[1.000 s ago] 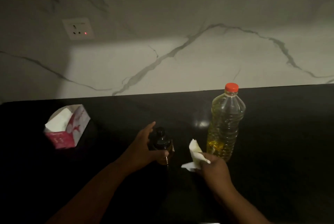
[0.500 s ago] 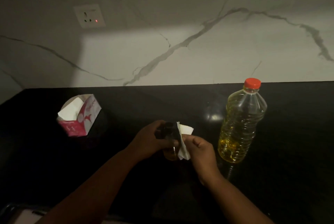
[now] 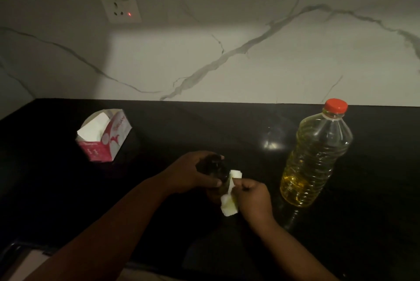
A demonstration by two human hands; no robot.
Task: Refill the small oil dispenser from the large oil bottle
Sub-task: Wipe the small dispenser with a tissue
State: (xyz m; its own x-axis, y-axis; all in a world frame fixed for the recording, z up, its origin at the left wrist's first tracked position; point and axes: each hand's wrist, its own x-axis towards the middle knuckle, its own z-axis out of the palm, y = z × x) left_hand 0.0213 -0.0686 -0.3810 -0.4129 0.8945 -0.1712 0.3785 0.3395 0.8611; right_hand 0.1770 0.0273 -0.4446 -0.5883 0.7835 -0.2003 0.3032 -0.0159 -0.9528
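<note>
Both hands worked at the small oil dispenser (image 3: 213,170), near the counter's front edge.
Left hand (image 3: 193,173) gripped it upright; right hand (image 3: 252,196) pinched a tissue (image 3: 229,205) against it. I judged the capped, upright large oil bottle (image 3: 314,158) nearer my right.

Right hand (image 3: 252,199) with tissue (image 3: 229,203) now against the left-held dispenser (image 3: 214,168); previously apart

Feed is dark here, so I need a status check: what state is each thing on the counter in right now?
Oil bottle: upright, red cap on, partly full.
Dispenser: held in left hand, top on.
Tissue: pinched by right hand, pressed against the dispenser's side.
Tissue box: open, a sheet sticking out.
Wall socket: red light on.
</note>
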